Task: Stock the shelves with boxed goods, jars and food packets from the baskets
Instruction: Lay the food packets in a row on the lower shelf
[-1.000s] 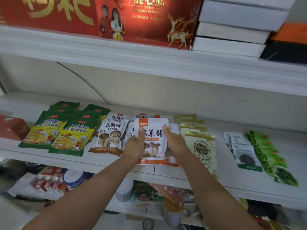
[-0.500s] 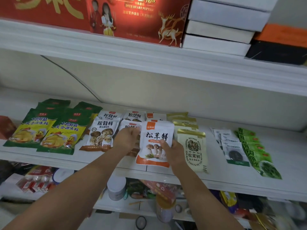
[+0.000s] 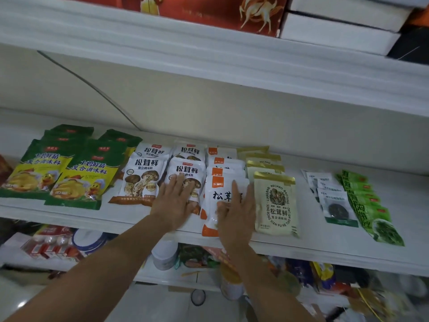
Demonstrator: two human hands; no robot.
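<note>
You are pressing both flat, straight-fingered hands down, gripping nothing: right hand [image 3: 236, 212] on the white-and-orange mushroom packet [image 3: 209, 218] fronting its row on the white shelf [image 3: 325, 247], left hand [image 3: 174, 205] seemingly steadying the neighbouring brown-printed white packet [image 3: 185, 169]

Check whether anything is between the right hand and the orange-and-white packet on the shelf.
Nothing visible. The right hand lies flat on the packet, which already rests on the shelf at the front of its row.
</note>
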